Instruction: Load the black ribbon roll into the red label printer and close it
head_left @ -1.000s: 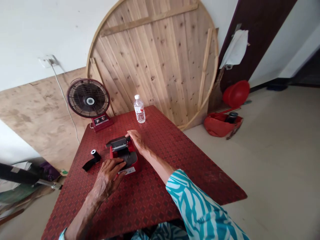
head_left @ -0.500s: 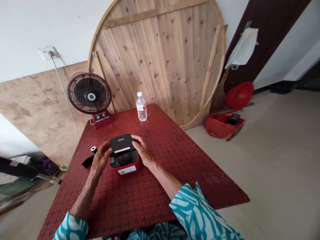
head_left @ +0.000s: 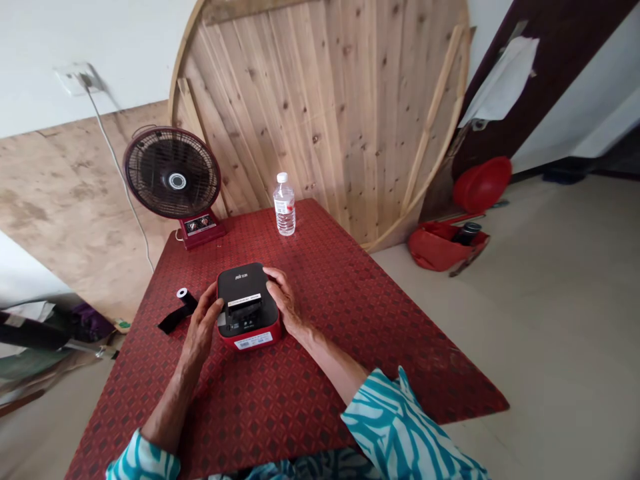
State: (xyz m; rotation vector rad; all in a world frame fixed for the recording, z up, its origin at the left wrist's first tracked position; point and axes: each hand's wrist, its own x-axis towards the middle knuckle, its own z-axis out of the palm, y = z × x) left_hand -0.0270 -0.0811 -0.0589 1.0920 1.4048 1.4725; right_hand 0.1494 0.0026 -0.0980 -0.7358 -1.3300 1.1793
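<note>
checking the bench [head_left: 320, 373] first: a black and red label printer [head_left: 247, 307] sits near the middle, towards the near side, with a slot across its black top. the left hand [head_left: 203, 327] and right hand [head_left: 285, 300] are apart, one on each side of the printer, fingers closed against its casing in a two-sided hold.

a black roll [head_left: 186, 297] lies just left of the printer, with a black strip [head_left: 173, 322] trailing from it towards the left edge. risk: the left wrist is close, so a sideways move could knock the roll, and it could run off the bench. a slip from either hand could jolt the printer, though its central position makes a fall unlikely. a water bottle [head_left: 285, 207] stands capped near the far edge; if tipped, it could roll across the bench. the fan [head_left: 173, 175] stands at the far left corner, where a nudge could send it over the edge.

surface is a red patterned sheet with scuffs near the right corner. behind it, a round wooden board [head_left: 320, 113] leans against the wall. a cable [head_left: 117, 173] drops from a wall socket [head_left: 77, 79] towards the fan. to the right, a red bag [head_left: 440, 247] and red basin [head_left: 483, 185] sit on the floor [head_left: 550, 333] beside a dark door [head_left: 545, 67].
</note>
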